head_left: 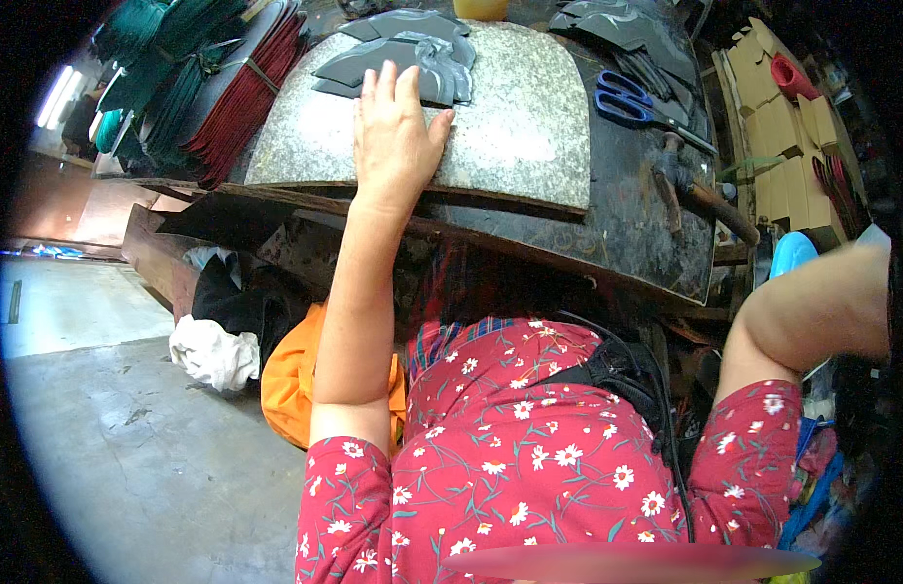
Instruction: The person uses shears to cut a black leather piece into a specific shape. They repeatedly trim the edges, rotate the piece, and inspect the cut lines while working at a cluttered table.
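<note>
1. Grey pcs point(408, 51): on far half of slab point(529, 127); dk grey, flat, thin, curved-edge cut-outs; R end smeared glossy, paler. At least 2 visible, overlapping; exact no. can't tell.
2. L hand point(388, 136): over slab, palm down, laid flat, fingers slightly apart, thumb stuck out sideways; fingertips on near edge of grey pcs.
3. R hand: past picture edge, R of slab; can't tell its state.
4. Slab: 1, speckled grey-white, shiny, rounded far corners, near-straight front edge.
5. R of slab: 1 pr scissors point(627, 105), blue handles, metal blades; nearer, 1 hammer point(714, 202), worn rod-like handle.
6. Far R of slab: pile of dk grey cut-outs point(617, 29), similar curves.
7. L of slab: tied bundles, green point(169, 107) & dk red point(233, 117), thin layers, too many to count.
</note>
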A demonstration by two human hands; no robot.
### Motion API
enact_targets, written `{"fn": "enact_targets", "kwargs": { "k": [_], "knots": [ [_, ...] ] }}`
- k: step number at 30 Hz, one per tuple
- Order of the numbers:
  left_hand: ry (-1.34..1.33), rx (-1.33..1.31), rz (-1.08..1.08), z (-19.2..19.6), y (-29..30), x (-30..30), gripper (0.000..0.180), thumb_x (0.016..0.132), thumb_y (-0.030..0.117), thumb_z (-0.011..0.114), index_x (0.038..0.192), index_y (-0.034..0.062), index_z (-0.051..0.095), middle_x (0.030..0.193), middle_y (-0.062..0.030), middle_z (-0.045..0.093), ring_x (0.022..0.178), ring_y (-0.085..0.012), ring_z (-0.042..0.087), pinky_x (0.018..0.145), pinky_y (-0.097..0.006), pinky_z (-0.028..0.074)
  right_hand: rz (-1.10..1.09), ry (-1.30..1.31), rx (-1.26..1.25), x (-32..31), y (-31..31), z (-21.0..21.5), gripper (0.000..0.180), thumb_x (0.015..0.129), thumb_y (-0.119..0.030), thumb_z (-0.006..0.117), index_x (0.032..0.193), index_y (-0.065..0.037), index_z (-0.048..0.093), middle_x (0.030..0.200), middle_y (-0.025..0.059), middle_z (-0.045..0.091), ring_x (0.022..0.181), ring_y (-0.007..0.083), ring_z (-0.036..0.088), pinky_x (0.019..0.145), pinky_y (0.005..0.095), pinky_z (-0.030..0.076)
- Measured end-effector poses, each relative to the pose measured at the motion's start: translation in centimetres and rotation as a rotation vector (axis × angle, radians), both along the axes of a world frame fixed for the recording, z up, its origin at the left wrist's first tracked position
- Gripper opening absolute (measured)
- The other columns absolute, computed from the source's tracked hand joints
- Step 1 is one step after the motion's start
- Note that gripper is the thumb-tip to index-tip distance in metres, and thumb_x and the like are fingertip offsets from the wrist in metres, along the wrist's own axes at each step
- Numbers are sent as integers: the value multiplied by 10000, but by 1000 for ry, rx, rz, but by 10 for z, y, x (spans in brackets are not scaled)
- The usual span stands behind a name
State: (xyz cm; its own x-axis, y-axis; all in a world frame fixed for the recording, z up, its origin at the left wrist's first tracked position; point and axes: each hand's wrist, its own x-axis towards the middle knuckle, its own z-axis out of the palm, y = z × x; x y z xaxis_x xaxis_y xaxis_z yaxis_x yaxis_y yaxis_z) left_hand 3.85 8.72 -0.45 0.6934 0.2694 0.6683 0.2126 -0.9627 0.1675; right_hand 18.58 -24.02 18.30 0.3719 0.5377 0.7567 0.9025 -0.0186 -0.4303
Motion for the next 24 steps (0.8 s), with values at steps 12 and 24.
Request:
{"fn": "enact_targets", "kwargs": {
  "k": [12, 24],
  "knots": [
    [64, -54, -210, 5, -5, -4, 235, 821, 240, 752, 994, 84, 725, 942, -92, 675, 973, -284, 624, 821, -394, 521, 211, 329, -260, -29, 147, -168, 368, 924, -122, 637, 1288, -68, 619, 1181, 168, 684, 1099, 293, 667, 967, 381, 511],
    [124, -112, -268, 9, -25, -39, 422, 763, 284, 793, 1113, 68, 698, 1135, -118, 662, 1064, -318, 593, 943, -420, 478, -43, -11, -475, -34, 129, -171, 231, 867, -147, 688, 1093, -97, 699, 1035, 98, 659, 1030, 277, 629, 863, 393, 525]
  ]
}}
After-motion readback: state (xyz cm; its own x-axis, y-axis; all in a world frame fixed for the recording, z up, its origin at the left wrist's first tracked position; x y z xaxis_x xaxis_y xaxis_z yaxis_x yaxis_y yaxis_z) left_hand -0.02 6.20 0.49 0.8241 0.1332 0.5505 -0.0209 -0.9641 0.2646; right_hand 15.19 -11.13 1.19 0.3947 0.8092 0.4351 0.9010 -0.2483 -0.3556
